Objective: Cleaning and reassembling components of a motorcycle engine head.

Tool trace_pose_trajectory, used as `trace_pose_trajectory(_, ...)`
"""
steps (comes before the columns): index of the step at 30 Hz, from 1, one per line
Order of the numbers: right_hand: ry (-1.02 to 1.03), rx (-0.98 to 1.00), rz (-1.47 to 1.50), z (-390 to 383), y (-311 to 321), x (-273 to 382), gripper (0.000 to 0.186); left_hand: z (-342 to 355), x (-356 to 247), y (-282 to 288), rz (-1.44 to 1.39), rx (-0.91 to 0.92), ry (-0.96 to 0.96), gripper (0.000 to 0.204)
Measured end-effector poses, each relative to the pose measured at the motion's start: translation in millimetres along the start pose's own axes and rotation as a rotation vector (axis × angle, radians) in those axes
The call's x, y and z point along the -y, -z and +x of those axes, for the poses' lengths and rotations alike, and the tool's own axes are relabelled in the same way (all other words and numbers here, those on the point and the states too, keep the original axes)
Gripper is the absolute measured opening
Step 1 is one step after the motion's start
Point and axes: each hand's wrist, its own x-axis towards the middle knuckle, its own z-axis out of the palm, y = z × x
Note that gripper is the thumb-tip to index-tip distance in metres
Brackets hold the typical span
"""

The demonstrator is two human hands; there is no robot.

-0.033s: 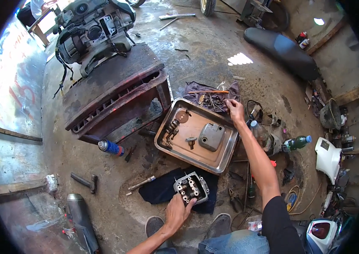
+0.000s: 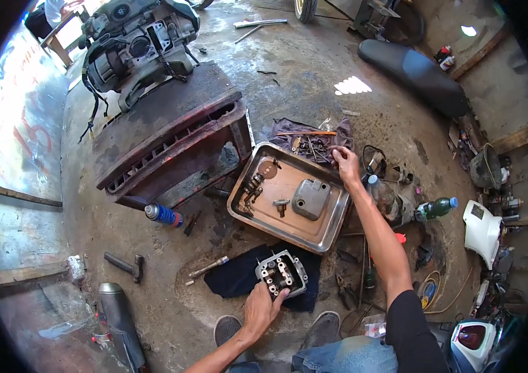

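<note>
A person's left hand [image 2: 260,311] grips the near edge of a metal engine cylinder head [image 2: 298,268], its thumb pressed along the casting, over a dark cloth [image 2: 230,281] spread on a concrete floor [image 2: 171,298], with the wearer's shoes just behind it. The right hand [image 2: 346,165] reaches past the far right corner of a metal tray [image 2: 264,222], fingers bent above the edge of a purple rag [image 2: 284,129] heaped with bolts [image 2: 315,149]; whether they pinch anything cannot be told from this view. Inside the tray, a grey valve cover [image 2: 311,200] lies to the right, a small metal fitting [image 2: 281,207] sits near the middle, and a toothed sprocket [image 2: 268,170] rests at the far left above a cluster of dark shaft parts [image 2: 253,186]. An orange strip [image 2: 306,133] lies across the rag. To the left of the tray, a blue spray can [image 2: 163,214] stands tilted in the view near a battered stand [image 2: 171,105] bearing a larger engine [image 2: 136,56]. A hammer [image 2: 125,267] and a muffler [image 2: 122,326] lie farther left, while a green bottle [image 2: 437,209] is at right, beyond the forearm, and a black motorcycle seat [image 2: 413,74] lies by the far wall.
</note>
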Motion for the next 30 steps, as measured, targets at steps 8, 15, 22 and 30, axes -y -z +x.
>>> trace_pose_trajectory(8,0.054,0.017,-0.040,-216.0,3.1,50.8,0.019,2.6,-3.4,-0.2,-0.013,-0.111,-0.094,0.051)
trace_pose_trajectory(15,-0.134,0.123,-0.003,-371.7,-21.2,38.4,0.015,-6.6,16.9,12.0,-0.102,0.010,-0.078,0.049)
trace_pose_trajectory(22,-0.058,0.154,-0.079,-398.3,-46.5,34.8,0.018,-21.4,20.0,9.6,-0.168,-0.023,-0.143,0.037)
trace_pose_trajectory(30,0.039,0.143,-0.268,-399.3,-56.6,39.2,0.018,-25.1,19.9,4.6,-0.170,-0.052,-0.075,0.038)
